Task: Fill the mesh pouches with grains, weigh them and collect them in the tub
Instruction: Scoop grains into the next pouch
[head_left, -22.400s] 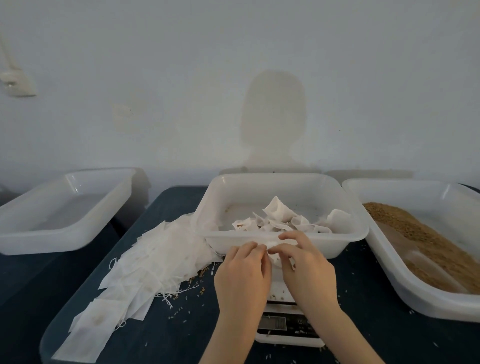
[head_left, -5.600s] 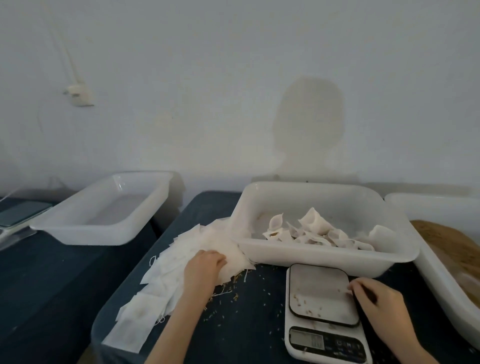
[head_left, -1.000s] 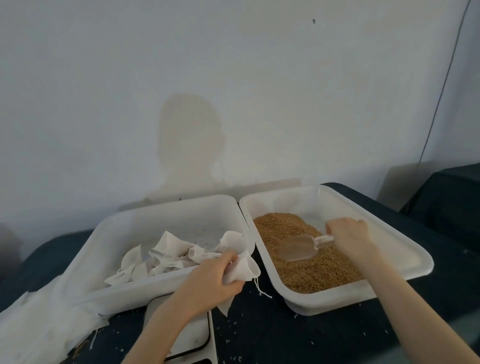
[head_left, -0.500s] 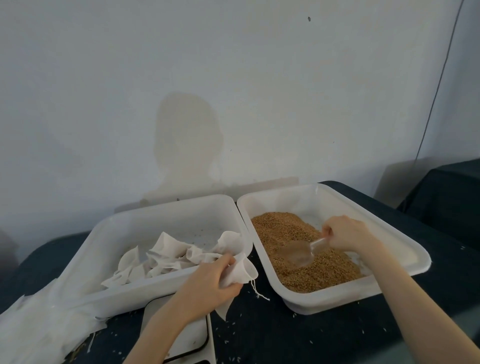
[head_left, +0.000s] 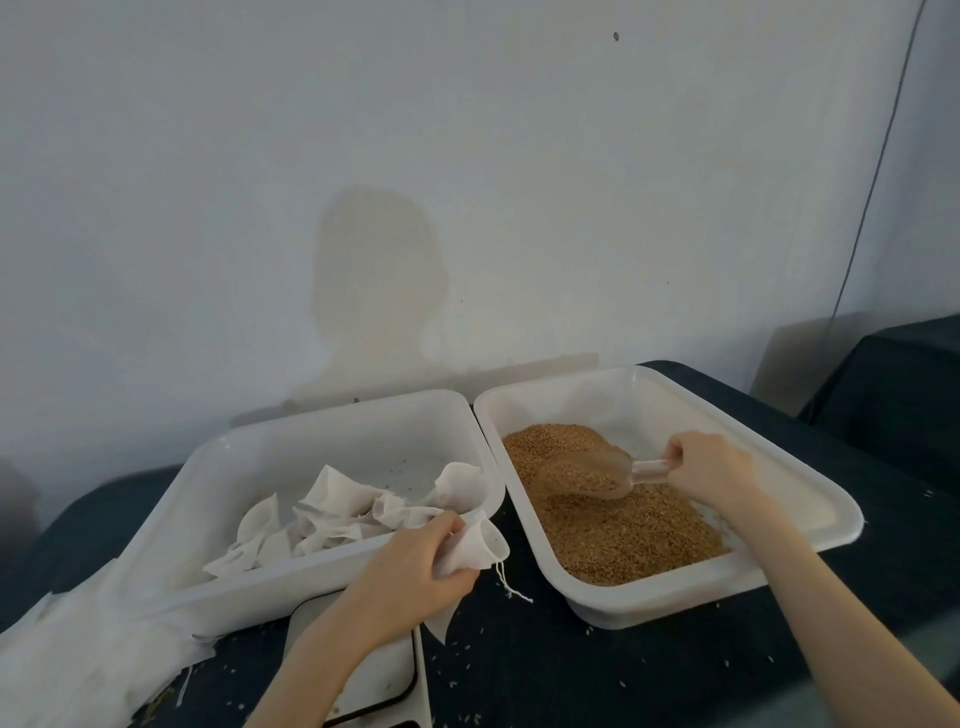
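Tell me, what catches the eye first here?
The golden-brown grain heaped in the white plastic tub on the right, where the right hand lifts a clear plastic scoop full of it. Left of that, the left hand holds a white mesh pouch open, beside a second white tub of filled pouches.

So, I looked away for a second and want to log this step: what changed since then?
The right hand lifted the clear scoop out of the grains; it now rides loaded just above them. The left hand keeps its grip on the open mesh pouch. Both tubs stayed put.
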